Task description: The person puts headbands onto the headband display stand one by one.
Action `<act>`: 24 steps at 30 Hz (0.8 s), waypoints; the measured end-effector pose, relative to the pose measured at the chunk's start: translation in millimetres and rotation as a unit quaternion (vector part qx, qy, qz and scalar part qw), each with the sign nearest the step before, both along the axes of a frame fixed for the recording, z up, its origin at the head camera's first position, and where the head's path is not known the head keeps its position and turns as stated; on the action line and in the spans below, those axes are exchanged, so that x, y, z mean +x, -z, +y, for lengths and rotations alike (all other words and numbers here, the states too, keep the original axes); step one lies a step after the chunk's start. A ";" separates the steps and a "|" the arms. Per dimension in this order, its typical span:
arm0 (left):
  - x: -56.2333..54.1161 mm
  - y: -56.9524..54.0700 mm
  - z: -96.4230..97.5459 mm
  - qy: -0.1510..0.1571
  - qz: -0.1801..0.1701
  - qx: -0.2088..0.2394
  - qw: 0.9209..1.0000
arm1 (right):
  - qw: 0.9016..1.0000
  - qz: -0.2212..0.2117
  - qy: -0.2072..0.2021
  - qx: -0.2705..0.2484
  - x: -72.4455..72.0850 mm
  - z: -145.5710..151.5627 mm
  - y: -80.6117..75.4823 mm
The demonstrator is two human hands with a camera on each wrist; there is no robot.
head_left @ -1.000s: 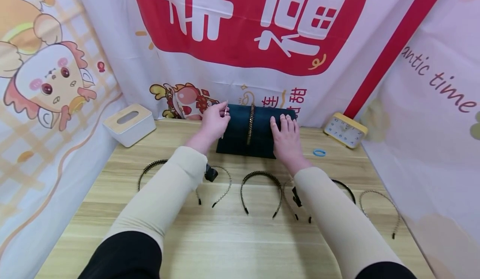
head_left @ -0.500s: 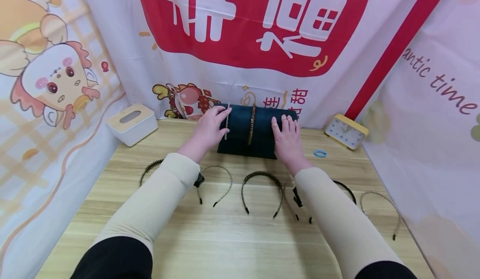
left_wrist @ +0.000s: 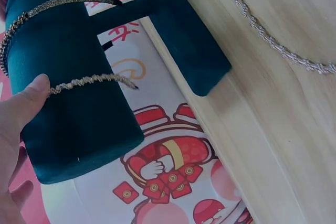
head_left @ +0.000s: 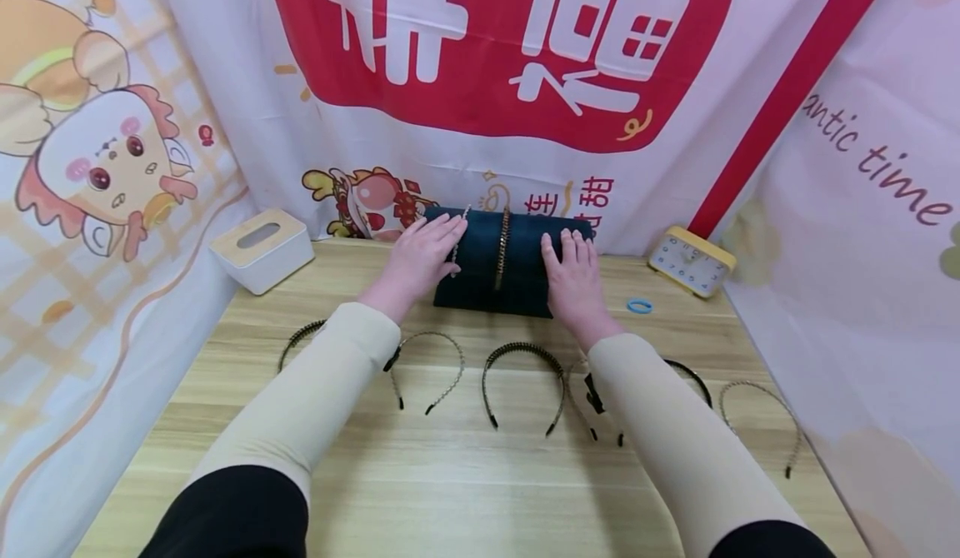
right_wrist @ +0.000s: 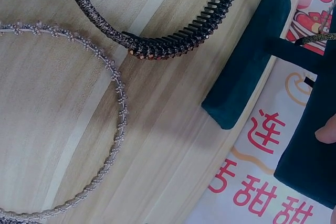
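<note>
A dark green velvet T-bar display stand (head_left: pixel 477 246) stands at the back of the table. Around its padded roll sit a gold-and-dark headband (head_left: pixel 502 254) near the middle and a slim silvery beaded headband (left_wrist: pixel 86 81) toward the left end. My left hand (head_left: pixel 420 258) lies over the roll's left end, fingers stretched across the top. In the left wrist view its thumb (left_wrist: pixel 38 86) presses the silvery headband against the velvet. At the other end my right hand (head_left: pixel 576 279) rests on the roll, fingers over the top and thumb tip (right_wrist: pixel 326 132) against the front.
Several headbands lie in a row on the wooden table, including a dark spiky one (head_left: pixel 522 348) in the centre and a thin pale one (head_left: pixel 761 390) at right. A tissue box (head_left: pixel 262 250), a yellow clock (head_left: pixel 692 261) and a blue ring (head_left: pixel 639 306) stand or lie farther back.
My left hand has gone from pinching the silvery headband at the roll's left end to lying flat over it. The headband's top has shifted slightly right. My right hand stays put.
</note>
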State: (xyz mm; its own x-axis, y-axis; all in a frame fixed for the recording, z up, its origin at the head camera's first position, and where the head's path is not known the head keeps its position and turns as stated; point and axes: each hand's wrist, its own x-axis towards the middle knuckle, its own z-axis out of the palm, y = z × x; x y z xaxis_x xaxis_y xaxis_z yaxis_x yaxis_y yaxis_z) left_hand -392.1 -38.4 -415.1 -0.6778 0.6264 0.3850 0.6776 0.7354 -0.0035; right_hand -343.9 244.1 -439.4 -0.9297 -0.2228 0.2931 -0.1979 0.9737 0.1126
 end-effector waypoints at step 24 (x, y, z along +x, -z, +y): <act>4.2 2.6 45.9 -0.004 0.028 0.044 0.999 | 1.000 0.015 -0.003 0.003 -1.8 1.3 3.1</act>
State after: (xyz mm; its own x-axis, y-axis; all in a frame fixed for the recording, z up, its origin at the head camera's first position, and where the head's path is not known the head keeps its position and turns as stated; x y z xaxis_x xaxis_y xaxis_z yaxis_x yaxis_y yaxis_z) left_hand -387.9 7.6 -417.7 -0.6595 0.5828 0.4747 0.6716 0.7405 0.0239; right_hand -345.7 245.4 -442.5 -0.9193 -0.2300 0.3193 -0.1999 0.9719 0.1246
